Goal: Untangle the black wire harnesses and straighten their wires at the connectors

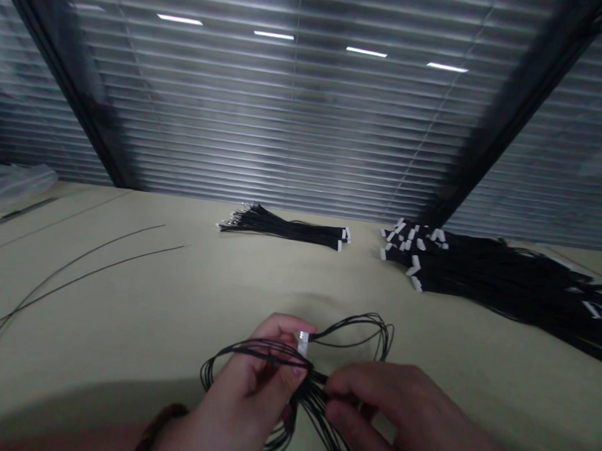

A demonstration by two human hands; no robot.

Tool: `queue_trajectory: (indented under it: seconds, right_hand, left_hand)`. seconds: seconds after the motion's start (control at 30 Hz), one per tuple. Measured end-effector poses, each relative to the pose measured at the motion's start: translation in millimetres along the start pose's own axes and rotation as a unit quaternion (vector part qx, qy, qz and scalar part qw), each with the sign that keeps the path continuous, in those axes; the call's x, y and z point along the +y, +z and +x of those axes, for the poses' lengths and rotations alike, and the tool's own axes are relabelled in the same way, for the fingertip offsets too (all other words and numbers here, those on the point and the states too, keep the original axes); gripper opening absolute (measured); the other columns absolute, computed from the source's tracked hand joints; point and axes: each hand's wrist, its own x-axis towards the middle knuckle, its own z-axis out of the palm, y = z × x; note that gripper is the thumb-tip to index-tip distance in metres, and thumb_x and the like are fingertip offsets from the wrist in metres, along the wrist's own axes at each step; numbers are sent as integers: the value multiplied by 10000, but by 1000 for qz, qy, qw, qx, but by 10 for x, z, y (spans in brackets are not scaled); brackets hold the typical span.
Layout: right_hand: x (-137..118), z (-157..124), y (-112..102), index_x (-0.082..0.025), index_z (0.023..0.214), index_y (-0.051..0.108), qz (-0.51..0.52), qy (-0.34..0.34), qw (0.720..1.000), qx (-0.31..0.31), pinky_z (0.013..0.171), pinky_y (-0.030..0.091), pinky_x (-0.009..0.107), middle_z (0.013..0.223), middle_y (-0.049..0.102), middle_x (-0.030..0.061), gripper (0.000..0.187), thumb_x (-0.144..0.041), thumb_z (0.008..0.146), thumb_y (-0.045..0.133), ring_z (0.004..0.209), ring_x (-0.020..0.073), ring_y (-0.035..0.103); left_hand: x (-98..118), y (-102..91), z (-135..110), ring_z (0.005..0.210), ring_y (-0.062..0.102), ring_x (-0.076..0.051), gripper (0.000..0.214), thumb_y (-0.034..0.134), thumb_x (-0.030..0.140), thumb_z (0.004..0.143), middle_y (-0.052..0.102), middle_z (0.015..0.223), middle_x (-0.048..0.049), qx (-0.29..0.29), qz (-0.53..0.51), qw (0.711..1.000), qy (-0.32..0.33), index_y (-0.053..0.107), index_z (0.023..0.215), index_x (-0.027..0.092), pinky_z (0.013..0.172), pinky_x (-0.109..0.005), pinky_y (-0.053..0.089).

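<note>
Gathering a loose hank of thin black insulated wires (311, 395) between them, two bare hands work low in the middle of the frame, above a pale cream tabletop (129, 331). The wires look light and very limp, apt to spring into loops and snag on each other, so the surest hold seems to be at the small white plastic connector (303, 342) or on a pinched group of strands near it, not along the free lengths. The left hand (253, 375) is closed narrowly and appears to hold the connector between thumb and fingers, though the exact grip is partly hidden, with a wire loop lying across its back. The right hand (398, 413) is also narrow, its fingertips (331, 384) pinching strands just below the connector. A dark wrist band (160, 423) circles the left wrist. Toward top centre lies a neat bundle of black wires with white connectors (281, 229), and at right a much larger heap of black wires with white connectors (481, 274). Two long thin dark wires (82, 277) curve across the left side, below a dark metal strip (22, 210) and a clear plastic bag (16, 184) at upper left.
</note>
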Motion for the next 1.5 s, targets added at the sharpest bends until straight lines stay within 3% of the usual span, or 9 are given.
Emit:
queue_trajectory:
  seconds: [0.17, 0.33, 0.47, 0.63, 0.77, 0.87, 1.1, 1.3, 1.5]
  right_hand:
    - [-60, 70, 14, -194, 619, 518, 21, 10, 1000, 6, 510, 341, 188, 589, 559, -57, 233, -160, 826, 416, 512, 69, 500]
    - [-68, 78, 13, -193, 628, 528, 23, 6, 1000, 1, 492, 307, 196, 587, 567, -49, 216, -158, 811, 417, 500, 72, 499]
    - [-69, 110, 89, -192, 622, 548, -38, -38, 997, 56, 505, 309, 223, 575, 574, -49, 147, -109, 720, 479, 498, 92, 517]
    - [-81, 110, 114, -180, 631, 549, -135, -131, 975, 116, 503, 300, 267, 582, 558, -28, 160, -53, 688, 471, 512, 120, 488]
    - [-71, 58, 83, -180, 641, 516, -185, -194, 959, 92, 480, 273, 288, 593, 527, -30, 155, -71, 751, 505, 509, 130, 434]
    - [-65, 33, 76, -183, 697, 536, -190, -183, 963, 55, 507, 313, 293, 634, 546, -35, 101, -105, 745, 578, 557, 141, 470]
    - [-118, 96, 81, -186, 658, 541, -177, -147, 970, 73, 491, 316, 287, 617, 560, -44, 143, -48, 659, 579, 525, 123, 475]
    - [-77, 91, 72, -179, 665, 523, -207, -205, 951, 105, 467, 287, 296, 599, 516, -10, 170, -90, 801, 474, 543, 154, 460]
    - [-97, 70, 114, -179, 715, 534, -184, -181, 961, 94, 512, 366, 283, 651, 536, -21, 138, -47, 754, 522, 591, 152, 495]
  left_hand:
    - [-15, 7, -7, 764, 493, -156, 148, 514, 247, 835, 561, 889, -33, 4, 66, 997, 43, 566, 971, 225, 667, -274, 416]
    - [-43, 11, -30, 888, 508, -186, 146, 493, 256, 853, 571, 932, -44, -30, 64, 997, 28, 552, 983, 224, 712, -291, 421]
    - [-68, 9, -26, 808, 510, -166, 135, 501, 234, 851, 560, 874, -24, -42, 56, 997, 25, 552, 976, 217, 710, -287, 422]
    - [-70, 7, -27, 582, 429, -109, 150, 467, 260, 866, 526, 792, 7, -66, 49, 996, -17, 503, 1009, 234, 525, -240, 364]
    - [-58, 17, -34, 540, 392, -96, 172, 476, 298, 855, 500, 783, 12, -67, 35, 996, -46, 489, 1013, 229, 486, -230, 342]
    - [-79, 21, -26, 521, 370, -86, 189, 504, 316, 841, 471, 742, 31, -69, 24, 996, -49, 485, 1005, 226, 470, -222, 310]
    - [-113, 19, 6, 522, 374, -88, 195, 456, 320, 870, 491, 763, 16, -80, 41, 995, -37, 480, 1036, 221, 461, -222, 314]
    - [-142, 36, 4, 537, 404, -91, 175, 485, 310, 863, 505, 751, 14, -46, -4, 997, -61, 507, 1021, 239, 446, -203, 312]
    - [-148, 35, 3, 516, 409, -86, 234, 507, 341, 854, 525, 724, 11, -49, -10, 996, -71, 493, 1052, 218, 444, -214, 287]
